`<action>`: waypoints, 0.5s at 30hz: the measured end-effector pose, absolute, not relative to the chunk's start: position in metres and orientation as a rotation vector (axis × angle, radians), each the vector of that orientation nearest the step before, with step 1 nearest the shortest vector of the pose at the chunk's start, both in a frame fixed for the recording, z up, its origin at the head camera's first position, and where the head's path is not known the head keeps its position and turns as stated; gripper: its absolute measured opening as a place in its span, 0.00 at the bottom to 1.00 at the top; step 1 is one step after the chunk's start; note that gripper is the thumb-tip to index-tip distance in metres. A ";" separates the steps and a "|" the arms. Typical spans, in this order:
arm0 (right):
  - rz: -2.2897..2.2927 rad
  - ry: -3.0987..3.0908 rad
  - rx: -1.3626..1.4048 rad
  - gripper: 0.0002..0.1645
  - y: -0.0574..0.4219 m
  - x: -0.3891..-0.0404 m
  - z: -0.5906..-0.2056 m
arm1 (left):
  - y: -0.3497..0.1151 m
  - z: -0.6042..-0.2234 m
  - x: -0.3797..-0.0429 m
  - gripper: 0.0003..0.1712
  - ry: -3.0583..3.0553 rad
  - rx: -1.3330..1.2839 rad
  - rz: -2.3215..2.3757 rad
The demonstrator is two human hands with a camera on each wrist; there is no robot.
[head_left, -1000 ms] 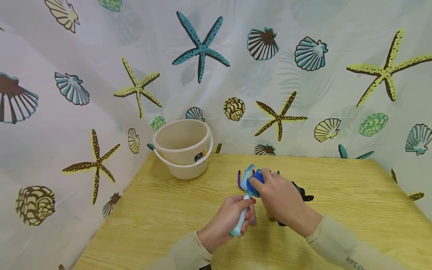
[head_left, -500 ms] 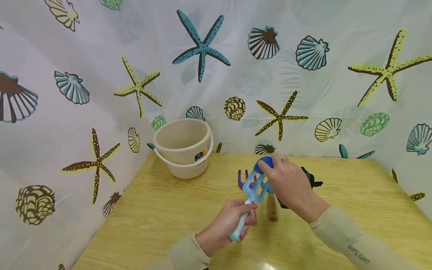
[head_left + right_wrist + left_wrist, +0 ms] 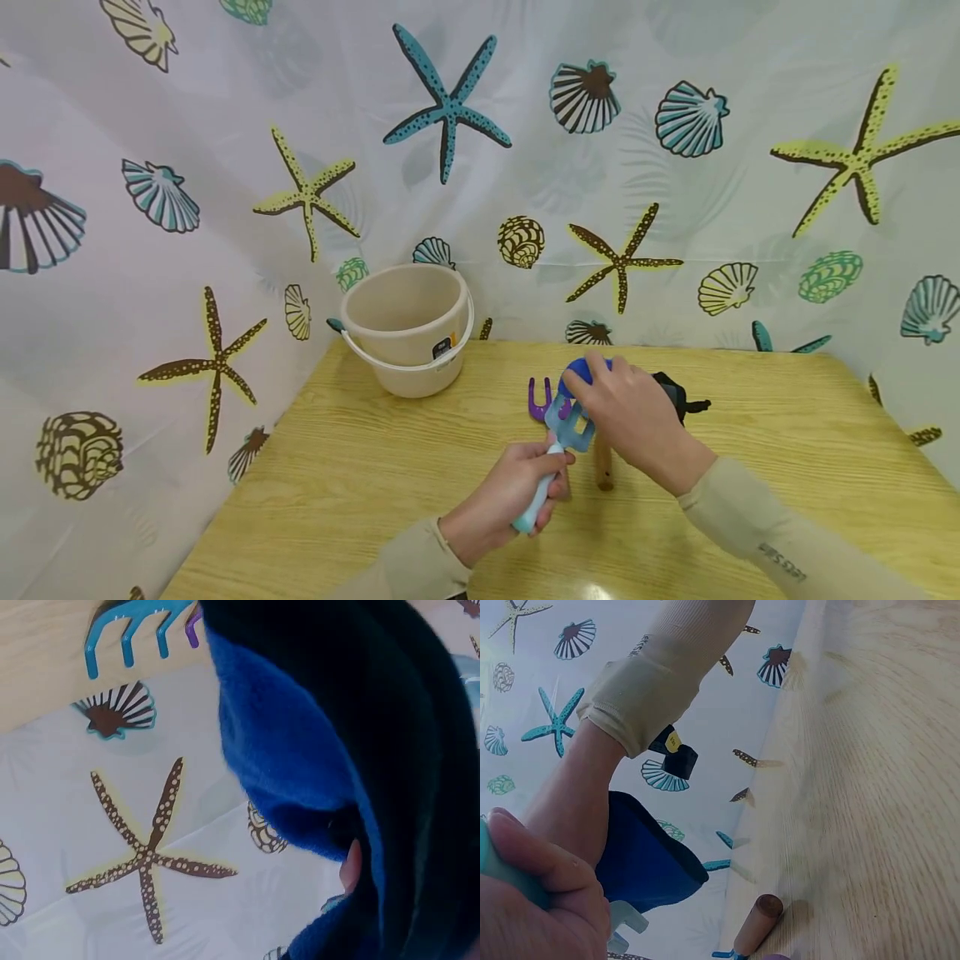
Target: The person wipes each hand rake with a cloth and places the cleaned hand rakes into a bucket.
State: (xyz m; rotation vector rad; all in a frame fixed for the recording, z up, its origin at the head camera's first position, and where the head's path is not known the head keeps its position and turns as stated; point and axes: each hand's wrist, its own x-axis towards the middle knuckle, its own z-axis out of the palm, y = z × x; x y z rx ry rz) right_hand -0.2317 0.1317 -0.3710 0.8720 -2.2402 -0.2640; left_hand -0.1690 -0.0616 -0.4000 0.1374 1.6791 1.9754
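My left hand (image 3: 498,496) grips the pale blue handle of a light blue hand fork (image 3: 572,427), its tines pointing up and away from me. My right hand (image 3: 628,417) holds a blue cloth (image 3: 576,377) around the upper part of the tines. Dark-edged folds of the cloth (image 3: 649,862) hang down in the left wrist view. Close to the camera, the cloth (image 3: 277,735) covers much of the right wrist view. Most of the tine tips are hidden behind cloth and fingers.
Behind the hands, a purple hand rake (image 3: 537,407) lies on the wooden table (image 3: 337,483). Beside it is a blue rake (image 3: 127,637) with a wooden handle (image 3: 603,467). A beige bucket (image 3: 408,367) stands at the back left, before a shell-patterned curtain (image 3: 480,208).
My right hand and the cloth went up and away along the tines, then came slightly back toward me. My left hand keeps its grip on the fork, nearly still.
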 end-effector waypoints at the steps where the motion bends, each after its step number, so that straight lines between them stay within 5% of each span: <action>1: -0.254 -2.240 0.853 0.22 0.133 -0.232 -0.369 | -0.062 -0.400 -0.169 0.15 1.669 0.140 1.979; 12: -0.129 -2.287 1.071 0.34 0.124 -0.214 -0.372 | -0.063 -0.394 -0.172 0.16 1.670 0.141 1.983; 15: -0.026 -2.389 1.068 0.31 0.121 -0.205 -0.377 | -0.063 -0.396 -0.174 0.15 1.663 0.117 1.991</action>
